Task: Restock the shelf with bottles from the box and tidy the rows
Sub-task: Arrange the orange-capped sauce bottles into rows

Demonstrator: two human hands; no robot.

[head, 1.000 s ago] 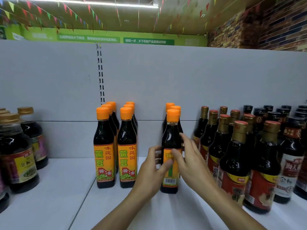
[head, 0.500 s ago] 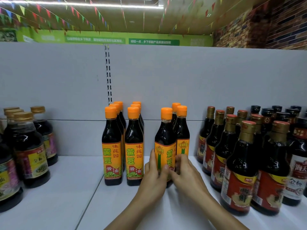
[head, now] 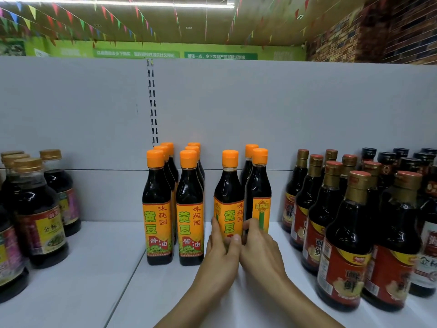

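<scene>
While our two hands are together low at the front of the white shelf board (head: 94, 280), they clasp the lower part of a tall dark bottle with an orange cap and orange label (head: 229, 197). Our left hand (head: 220, 254) wraps its left side with the thumb on the label, our right hand (head: 260, 252) curls at its right side, and the hands touch. This bottle is upright and full of dark sauce up to the neck; its foot is hidden. Just beside it on the left stand two rows of same orange-capped bottles (head: 157, 209), also full. Behind it to the right stand two more orange-capped ones (head: 259, 192). Further right, gold-capped bottles with red labels (head: 343, 245) hold dark sauce, and at the left are round gold-capped bottles (head: 37, 221). Behind all is the grey back panel (head: 236, 102).
</scene>
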